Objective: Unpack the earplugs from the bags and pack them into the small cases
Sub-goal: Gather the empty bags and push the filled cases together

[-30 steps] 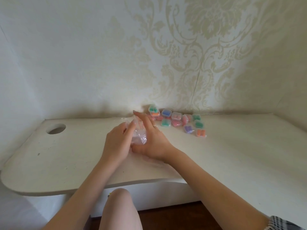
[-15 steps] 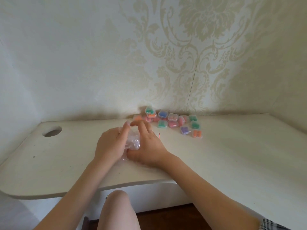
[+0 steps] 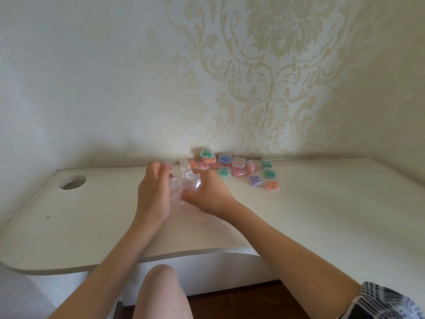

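Both hands, the left hand (image 3: 153, 194) and the right hand (image 3: 208, 194), grip one crumpled clear bag (image 3: 185, 183) between them. The filled small cases (image 3: 239, 169) lie just behind the bag.

Cream wallpaper (image 3: 287, 72) with a pale damask scroll pattern covers the back wall, a thin vertical seam (image 3: 264, 125) running down it to the desk. White desk (image 3: 92, 222) with a curved front edge and a round cable hole (image 3: 72, 182) near its left end. Dark wooden floor (image 3: 241, 300) below; soft, even daylight.
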The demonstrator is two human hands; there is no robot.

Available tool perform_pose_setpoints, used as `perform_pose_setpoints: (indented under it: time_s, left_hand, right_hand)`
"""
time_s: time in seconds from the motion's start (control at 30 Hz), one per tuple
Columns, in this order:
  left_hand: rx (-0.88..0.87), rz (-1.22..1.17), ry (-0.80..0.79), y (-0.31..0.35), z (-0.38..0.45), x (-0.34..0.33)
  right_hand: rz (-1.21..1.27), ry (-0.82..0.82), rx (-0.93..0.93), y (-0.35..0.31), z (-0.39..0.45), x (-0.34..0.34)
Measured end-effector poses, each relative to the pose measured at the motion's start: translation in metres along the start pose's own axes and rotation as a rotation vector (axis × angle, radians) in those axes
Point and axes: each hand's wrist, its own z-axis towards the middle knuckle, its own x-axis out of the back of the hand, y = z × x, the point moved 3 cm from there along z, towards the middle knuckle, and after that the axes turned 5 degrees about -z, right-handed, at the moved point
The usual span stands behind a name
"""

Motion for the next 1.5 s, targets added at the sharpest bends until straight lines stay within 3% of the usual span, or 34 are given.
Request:
perform_pose_setpoints:
  time_s: [0.1, 0.17, 0.3, 0.4, 0.47, 0.57, 0.73, 0.87, 1.07, 1.17, 1.3, 1.37, 1.5]
  left_hand:
    - [0.072, -0.153, 0.070, -0.008, 0.013, 0.004]
    - [0.022, 0.040, 0.002, -0.011, 0.022, 0.003]
    - [-0.198, 0.493, -0.305, -0.008, 0.035, -0.026]
    - [-0.157, 0.657, -0.536, -0.016, 0.034, -0.061]
    - [-0.159, 0.823, -0.582, -0.023, 0.030, -0.080]
    - [-0.198, 0.916, -0.599, -0.024, 0.023, -0.097]
    - [-0.264, 0.829, -0.677, -0.020, 0.007, -0.113]
    - [-0.454, 0.746, -0.516, -0.009, 0.007, -0.122]
    - [-0.544, 0.997, -0.637, -0.009, 0.010, -0.170]
    - [-0.597, 0.929, -0.697, -0.004, 0.006, -0.187]
    - [-0.719, 0.819, -0.676, 0.006, -0.004, -0.197]
    - [-0.773, 0.810, -0.749, 0.010, -0.013, -0.208]
    - [-0.708, 0.832, -0.877, 0.011, -0.023, -0.228]
  right_hand:
    - [0.160, 0.147, -0.045, 0.012, -0.001, 0.034]
    - [0.231, 0.311, -0.064, 0.024, -0.002, 0.068]
    - [0.412, 0.580, -0.176, 0.069, -0.007, 0.135]
    - [0.469, 0.691, -0.201, 0.101, -0.023, 0.172]
    - [0.527, 0.740, -0.231, 0.124, -0.032, 0.185]
    - [0.584, 0.771, -0.332, 0.155, -0.040, 0.187]
    - [0.602, 0.788, -0.421, 0.177, -0.043, 0.173]
    - [0.668, 0.771, -0.398, 0.175, -0.040, 0.174]
    - [0.847, 0.622, -0.376, 0.180, -0.038, 0.177]
    - [0.790, 0.650, -0.513, 0.188, -0.042, 0.180]
    - [0.793, 0.668, -0.506, 0.191, -0.040, 0.182]
    - [0.794, 0.667, -0.498, 0.190, -0.041, 0.183]
    - [0.806, 0.660, -0.500, 0.190, -0.042, 0.184]
